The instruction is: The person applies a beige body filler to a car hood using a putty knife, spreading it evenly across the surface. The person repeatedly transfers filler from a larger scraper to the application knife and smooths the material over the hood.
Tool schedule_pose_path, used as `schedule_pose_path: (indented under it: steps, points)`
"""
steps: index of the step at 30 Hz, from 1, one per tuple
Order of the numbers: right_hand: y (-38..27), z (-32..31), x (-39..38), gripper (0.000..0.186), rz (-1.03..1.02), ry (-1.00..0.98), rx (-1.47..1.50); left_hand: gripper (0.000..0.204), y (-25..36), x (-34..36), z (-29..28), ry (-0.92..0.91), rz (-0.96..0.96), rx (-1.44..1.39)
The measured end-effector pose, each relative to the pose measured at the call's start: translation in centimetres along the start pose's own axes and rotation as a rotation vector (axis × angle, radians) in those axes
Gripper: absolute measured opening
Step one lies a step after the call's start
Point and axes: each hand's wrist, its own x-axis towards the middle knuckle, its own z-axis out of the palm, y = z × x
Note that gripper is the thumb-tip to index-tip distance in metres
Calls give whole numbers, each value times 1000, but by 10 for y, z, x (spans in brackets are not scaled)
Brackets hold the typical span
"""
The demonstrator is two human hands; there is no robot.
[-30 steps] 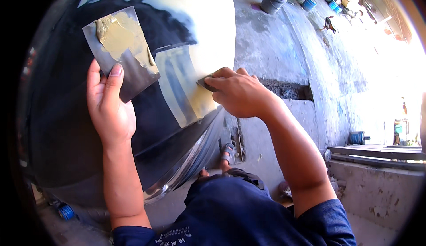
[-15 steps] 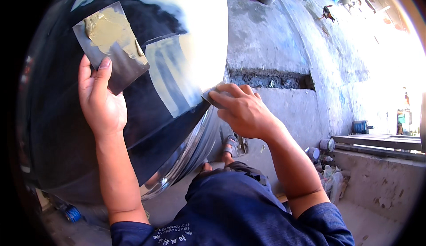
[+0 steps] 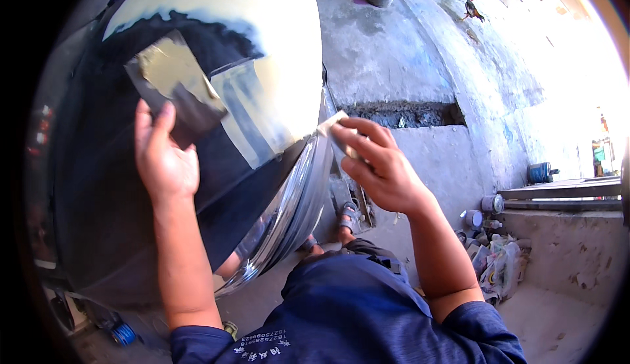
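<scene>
Pale scraper angled up-left, right hand

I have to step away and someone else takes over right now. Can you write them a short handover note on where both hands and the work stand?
Left hand: pressed flat on the dark car panel, fingertips on the lower edge of a grey sheet lying there.
Right hand: pinching a small pale scraper at the panel's edge, beside the chrome trim.
Done: a pale rectangular patch sits on the panel next to the sheet.
Left: cannot tell how much of the surface remains; the dark area around the patch looks unworked.
</scene>
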Motion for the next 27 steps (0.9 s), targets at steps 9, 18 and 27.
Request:
schedule_pose_path:
  steps: [9, 18, 27]
  points:
    - [-30, 8, 14, 48, -345, 52, 573, 43, -20, -88, 67, -89, -219, -312]
    - [42, -14, 91, 54, 61, -91, -236, 43, -1, -56, 34, -45, 57, -293]
    - [34, 2, 209, 50, 156, -440, -383, 49, -2, 12, -5, 24, 108, -176]
